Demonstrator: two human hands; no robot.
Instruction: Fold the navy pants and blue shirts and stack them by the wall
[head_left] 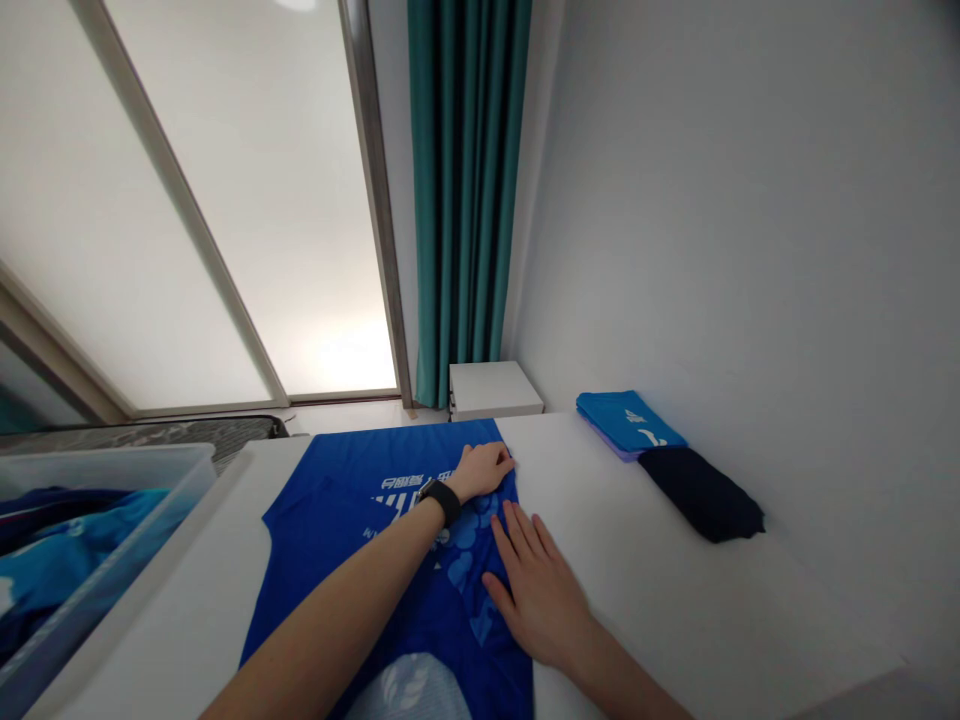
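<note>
Two bare hands attend to a blue shirt [322, 540] laid across a white counter [630, 580].

In the head view, the left hand [484, 472], a dark watch [444, 500] at its wrist, bends its fingers at the shirt's right edge; whether it pinches cloth cannot be told. Just nearer the wearer, the right hand [544, 600] rests palm down, fingers parted over the same edge, seemingly to steady the fabric. The shirt extends beneath and left of both hands, apparently spread wide to lie flat. Right of them, a folded bright-blue garment [628, 418] touches a folded dark garment [701, 492], seemingly set aside; far left, a plastic bin [191, 470] holds loose clothes [82, 545].
</note>
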